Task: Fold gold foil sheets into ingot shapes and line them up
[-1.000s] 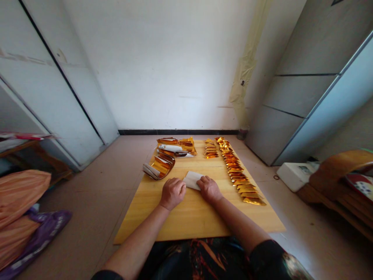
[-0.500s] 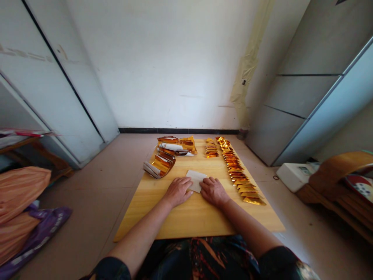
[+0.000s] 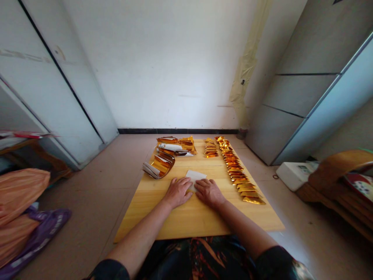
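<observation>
A folded white paper sheet (image 3: 196, 175) lies near the middle of the pale wooden board (image 3: 192, 219), with its lower part under my fingers. My left hand (image 3: 177, 192) and my right hand (image 3: 209, 193) rest flat on the sheet from either side, fingertips almost meeting. Curled gold foil sheets (image 3: 161, 165) lie just beyond my left hand. Farther back sits a pile of gold and white foil pieces (image 3: 175, 146). A small stack of gold foil packets (image 3: 211, 148) stands beside a long row of gold packets (image 3: 234, 167), which runs down the board's right side.
The board lies on a beige floor (image 3: 87, 186), with a white wall (image 3: 151, 70) behind it. Grey-white cabinet doors (image 3: 303, 93) rise at the right. A white box (image 3: 294, 175) and a wooden chair (image 3: 338, 182) stand at right; orange and purple bags (image 3: 26, 210) lie at left.
My right hand has slid left over the white sheet, closer to my left hand. The sheet has barely moved, and the foil pieces stay in place.
</observation>
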The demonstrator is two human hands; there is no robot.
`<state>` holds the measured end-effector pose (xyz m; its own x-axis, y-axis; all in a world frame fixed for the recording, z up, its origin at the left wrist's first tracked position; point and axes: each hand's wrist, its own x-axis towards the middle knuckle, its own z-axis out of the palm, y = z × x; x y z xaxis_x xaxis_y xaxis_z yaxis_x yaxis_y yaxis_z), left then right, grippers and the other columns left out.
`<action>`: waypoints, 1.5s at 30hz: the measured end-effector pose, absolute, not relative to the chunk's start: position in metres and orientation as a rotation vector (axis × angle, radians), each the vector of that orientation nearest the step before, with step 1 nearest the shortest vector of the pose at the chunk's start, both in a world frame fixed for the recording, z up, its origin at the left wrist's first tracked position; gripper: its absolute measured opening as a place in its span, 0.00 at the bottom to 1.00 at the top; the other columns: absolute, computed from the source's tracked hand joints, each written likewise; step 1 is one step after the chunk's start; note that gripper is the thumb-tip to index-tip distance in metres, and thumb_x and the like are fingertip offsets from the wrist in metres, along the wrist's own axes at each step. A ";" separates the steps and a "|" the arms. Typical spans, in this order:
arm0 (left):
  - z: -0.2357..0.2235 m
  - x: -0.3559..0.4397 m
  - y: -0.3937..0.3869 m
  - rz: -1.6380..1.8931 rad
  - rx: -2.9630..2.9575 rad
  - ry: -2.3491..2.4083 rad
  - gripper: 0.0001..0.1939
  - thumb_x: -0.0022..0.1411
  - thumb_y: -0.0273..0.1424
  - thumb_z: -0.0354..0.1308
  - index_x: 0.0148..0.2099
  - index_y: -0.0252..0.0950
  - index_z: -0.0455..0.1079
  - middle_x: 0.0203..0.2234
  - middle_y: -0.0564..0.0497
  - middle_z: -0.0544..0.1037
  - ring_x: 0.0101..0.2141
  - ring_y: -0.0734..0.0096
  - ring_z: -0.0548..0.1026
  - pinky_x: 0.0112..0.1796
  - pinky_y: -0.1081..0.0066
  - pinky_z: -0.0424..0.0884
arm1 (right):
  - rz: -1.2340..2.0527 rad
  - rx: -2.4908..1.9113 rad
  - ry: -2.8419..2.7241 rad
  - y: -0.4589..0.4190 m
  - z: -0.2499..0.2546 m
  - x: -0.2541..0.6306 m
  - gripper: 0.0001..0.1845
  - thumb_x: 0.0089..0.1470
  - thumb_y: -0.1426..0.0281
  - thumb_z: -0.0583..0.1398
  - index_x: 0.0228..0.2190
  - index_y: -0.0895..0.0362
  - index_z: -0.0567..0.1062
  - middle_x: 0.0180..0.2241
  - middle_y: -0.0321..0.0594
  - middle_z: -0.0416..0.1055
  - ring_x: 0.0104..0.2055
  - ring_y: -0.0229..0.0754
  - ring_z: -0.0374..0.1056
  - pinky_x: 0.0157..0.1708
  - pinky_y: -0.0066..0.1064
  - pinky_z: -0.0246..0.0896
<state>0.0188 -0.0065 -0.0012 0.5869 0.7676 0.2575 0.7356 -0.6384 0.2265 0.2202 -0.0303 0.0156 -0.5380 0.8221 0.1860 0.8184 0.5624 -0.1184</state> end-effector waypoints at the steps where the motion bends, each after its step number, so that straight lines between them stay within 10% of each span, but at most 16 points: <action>1: -0.001 0.020 -0.006 0.514 2.702 1.300 0.18 0.58 0.36 0.56 0.52 0.43 0.67 0.55 0.47 0.69 0.55 0.60 0.65 0.55 0.50 0.55 | 0.012 -1.391 -2.569 -0.032 0.015 0.222 0.14 0.60 0.66 0.52 0.45 0.53 0.72 0.47 0.43 0.70 0.49 0.44 0.61 0.46 0.35 0.50; 19: 0.010 0.042 -0.009 0.534 2.724 1.472 0.05 0.58 0.30 0.55 0.37 0.38 0.70 0.39 0.46 0.75 0.42 0.61 0.70 0.42 0.61 0.62 | 0.132 -2.181 -2.046 -0.016 0.031 0.216 0.13 0.54 0.62 0.56 0.37 0.57 0.73 0.42 0.49 0.70 0.47 0.49 0.62 0.40 0.36 0.55; 26: 0.003 0.041 -0.010 0.553 2.709 1.475 0.08 0.58 0.33 0.56 0.41 0.39 0.70 0.46 0.46 0.72 0.44 0.60 0.68 0.42 0.62 0.63 | 0.438 -2.111 -1.966 0.015 0.035 0.217 0.14 0.47 0.69 0.61 0.39 0.54 0.74 0.40 0.40 0.73 0.42 0.42 0.68 0.36 0.28 0.57; 45: 0.003 0.035 -0.007 0.590 2.744 1.382 0.10 0.58 0.33 0.56 0.43 0.38 0.69 0.50 0.44 0.69 0.45 0.59 0.69 0.46 0.59 0.66 | 0.002 -1.800 -2.388 -0.008 0.020 0.197 0.13 0.59 0.70 0.51 0.41 0.50 0.74 0.39 0.43 0.70 0.43 0.45 0.62 0.40 0.34 0.52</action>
